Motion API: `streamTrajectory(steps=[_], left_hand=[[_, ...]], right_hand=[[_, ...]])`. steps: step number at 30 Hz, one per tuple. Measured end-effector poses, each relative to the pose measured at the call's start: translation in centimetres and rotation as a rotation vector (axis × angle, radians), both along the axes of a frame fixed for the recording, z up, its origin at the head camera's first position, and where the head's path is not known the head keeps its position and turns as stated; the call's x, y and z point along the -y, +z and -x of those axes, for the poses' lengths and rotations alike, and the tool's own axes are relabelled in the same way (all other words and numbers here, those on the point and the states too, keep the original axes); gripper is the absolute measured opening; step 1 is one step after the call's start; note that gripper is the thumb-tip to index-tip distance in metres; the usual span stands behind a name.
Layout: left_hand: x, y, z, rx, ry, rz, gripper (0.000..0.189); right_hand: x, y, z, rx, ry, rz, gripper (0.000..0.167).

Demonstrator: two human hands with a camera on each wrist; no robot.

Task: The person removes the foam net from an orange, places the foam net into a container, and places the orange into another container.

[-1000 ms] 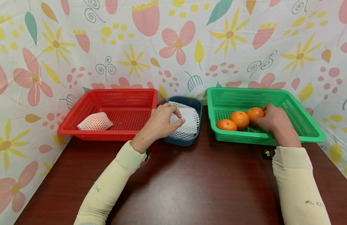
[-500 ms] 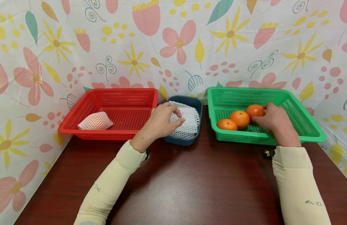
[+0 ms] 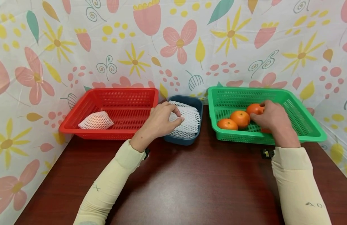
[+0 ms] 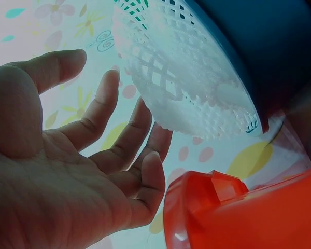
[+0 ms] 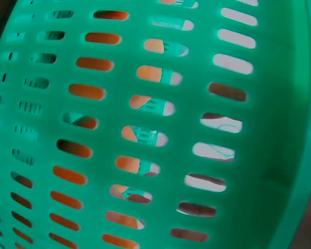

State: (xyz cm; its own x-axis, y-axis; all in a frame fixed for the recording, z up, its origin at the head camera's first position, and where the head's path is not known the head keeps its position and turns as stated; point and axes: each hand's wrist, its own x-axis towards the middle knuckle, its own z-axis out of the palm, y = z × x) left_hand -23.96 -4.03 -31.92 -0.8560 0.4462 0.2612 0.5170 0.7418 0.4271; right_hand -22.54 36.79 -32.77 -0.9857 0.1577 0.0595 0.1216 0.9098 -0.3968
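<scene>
My left hand (image 3: 162, 120) hovers beside the blue container (image 3: 183, 142), fingers loosely bent and nothing in them. White foam fruit nets (image 3: 190, 120) fill that container; in the left wrist view the nets (image 4: 181, 78) lie close to the fingertips. Inside the green basket (image 3: 246, 137), my right hand (image 3: 273, 117) grips the rearmost orange (image 3: 253, 108) between thumb and fingers. Two more oranges, a middle one (image 3: 240, 119) and a front one (image 3: 227, 124), lie to its left. Part of another orange (image 3: 265, 130) shows under the hand. The basket wall mostly hides the right wrist view.
A red basket (image 3: 128, 134) stands at the left, holding one fruit in a white foam net (image 3: 96, 121). All three containers are lined up at the back of the dark wooden table (image 3: 190, 181), before a flowered cloth (image 3: 167, 47).
The gripped orange has shifted slightly back in the green basket, and my right hand has tilted a little, uncovering part of the orange beneath. My left hand has stayed nearly still.
</scene>
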Motion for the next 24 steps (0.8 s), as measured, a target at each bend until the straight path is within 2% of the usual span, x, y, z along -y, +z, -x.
streamTrajectory(steps=[5,14,24], left_hand=[[0.1,0.1,0.0,-0.002,-0.003,-0.009,0.02],[0.3,0.2,-0.1,-0.011,-0.033,-0.026,0.021],[0.5,0.4,-0.2,-0.009,-0.037,-0.039,0.021]], right_hand=[[0.6,0.3,-0.2,-0.029,0.0,-0.006,0.067],[2.6,0.9,-0.8,-0.122,0.06,0.0,0.06],[5.1,1.1,-1.4,-0.218,0.103,0.016,0.05]])
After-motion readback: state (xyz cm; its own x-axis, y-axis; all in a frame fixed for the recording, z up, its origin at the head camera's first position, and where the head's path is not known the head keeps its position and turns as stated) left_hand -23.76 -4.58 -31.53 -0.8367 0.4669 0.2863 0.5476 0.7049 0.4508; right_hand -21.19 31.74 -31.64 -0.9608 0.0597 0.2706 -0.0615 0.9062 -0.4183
